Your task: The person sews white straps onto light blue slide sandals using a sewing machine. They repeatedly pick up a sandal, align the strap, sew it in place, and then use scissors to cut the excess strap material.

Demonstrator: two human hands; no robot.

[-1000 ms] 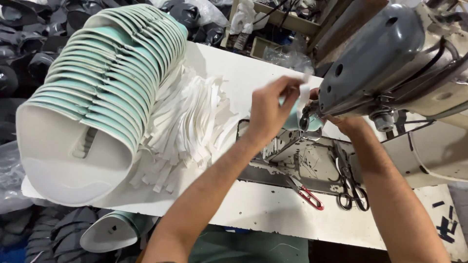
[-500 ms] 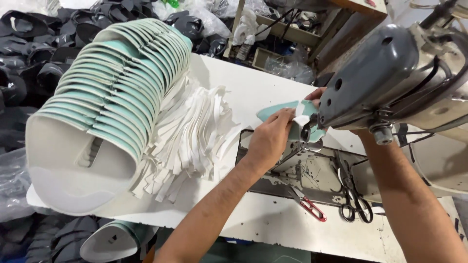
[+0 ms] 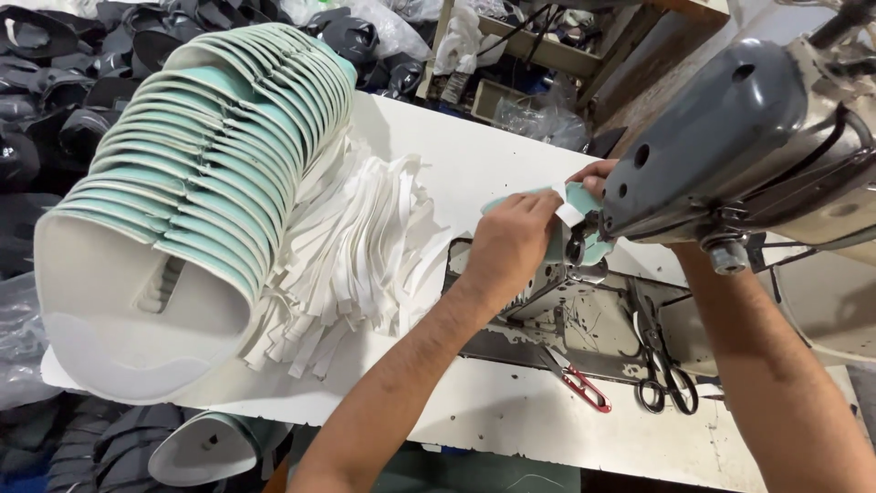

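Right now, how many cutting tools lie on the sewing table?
2. Red-handled thread snips lie on the white table just below the machine bed; black-handled scissors lie to their right, near the right forearm. Others may be hidden behind the sewing machine or arms.

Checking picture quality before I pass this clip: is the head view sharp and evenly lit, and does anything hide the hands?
Head view: sharp across the white table and the stack of mint visor pieces; lighting even, soft shadows, no harsh glare. Wide-angle bending at the edges. The grey sewing machine head covers most of the right hand; the left hand shows clearly, pressing the mint piece.
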